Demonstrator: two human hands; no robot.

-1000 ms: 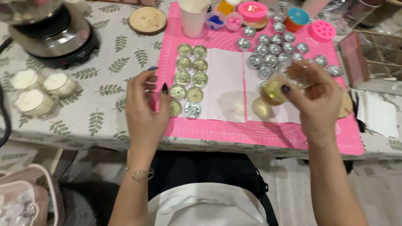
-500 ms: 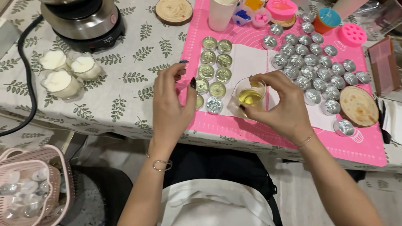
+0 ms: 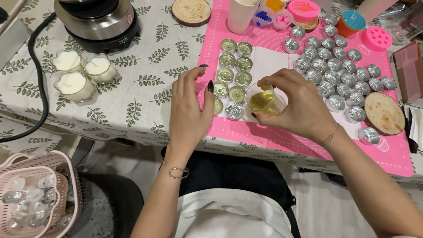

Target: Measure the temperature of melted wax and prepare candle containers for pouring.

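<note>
My right hand [image 3: 296, 102] grips a small clear cup of yellow liquid [image 3: 263, 100], tilted toward a small metal tin [image 3: 234, 110] at the near end of two rows of filled tins [image 3: 231, 75]. My left hand [image 3: 189, 108] rests beside those rows with fingers apart, its fingertips close to the tins and holding nothing. All of this lies on a pink mat [image 3: 282, 141] on a leaf-patterned tablecloth [image 3: 128, 101].
Several empty silver tins [image 3: 339, 70] crowd the mat's right half, beside a wooden coaster [image 3: 384, 112]. A small hotplate [image 3: 98, 18] and three white candles in glass holders [image 3: 79, 72] stand at the left. Cups and moulds line the far edge. A pink basket [image 3: 35, 194] sits below left.
My right hand has carried the cup of yellow liquid leftward from the mat's middle to the near end of the filled rows. My left hand stayed beside the tins.
</note>
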